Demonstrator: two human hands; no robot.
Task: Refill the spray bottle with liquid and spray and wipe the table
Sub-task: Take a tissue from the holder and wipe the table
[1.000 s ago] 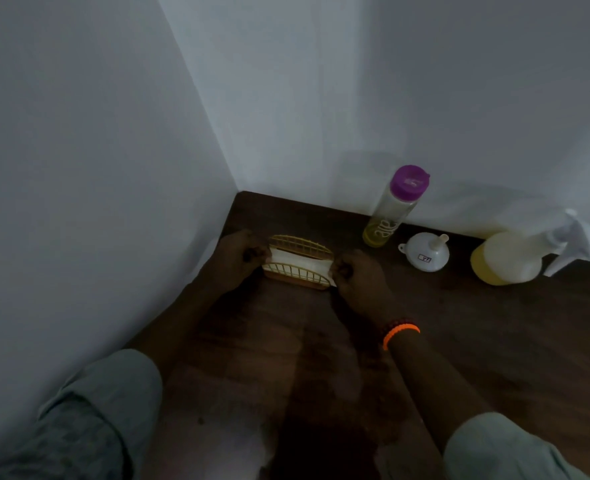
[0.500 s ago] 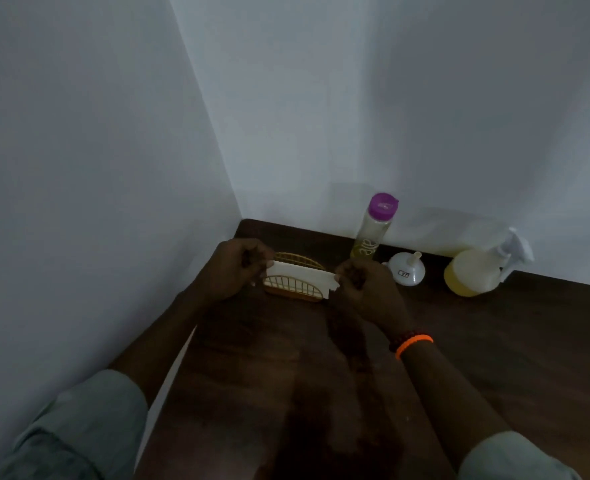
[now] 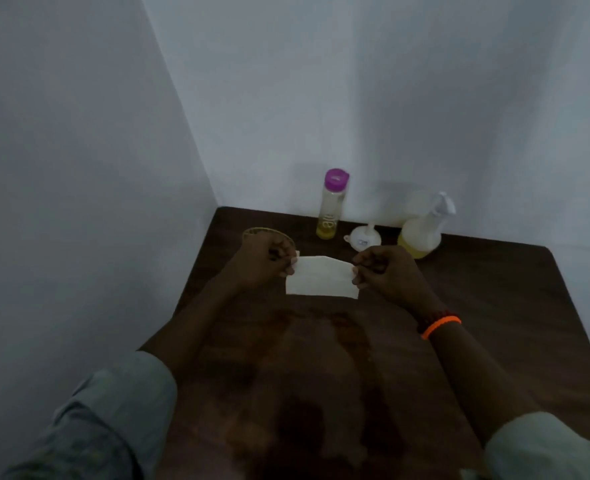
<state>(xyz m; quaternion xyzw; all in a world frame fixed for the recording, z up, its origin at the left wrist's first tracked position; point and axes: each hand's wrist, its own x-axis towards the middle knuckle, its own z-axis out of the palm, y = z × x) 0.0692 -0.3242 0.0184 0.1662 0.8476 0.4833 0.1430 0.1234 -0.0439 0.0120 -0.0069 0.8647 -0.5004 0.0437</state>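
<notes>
Dim corner, dark wooden table (image 3: 494, 306) against white walls; you hold a white tissue (image 3: 321, 280) between both hands.

Your left hand (image 3: 259, 263) and right hand (image 3: 387, 271) each pinch one end, tissue stretched above the tabletop. Spray bottle (image 3: 421, 233) stands at the back wall, white funnel (image 3: 362, 237) and purple-capped bottle (image 3: 331, 206) to its left, yellow basket (image 3: 255, 232) behind your left hand.
</notes>
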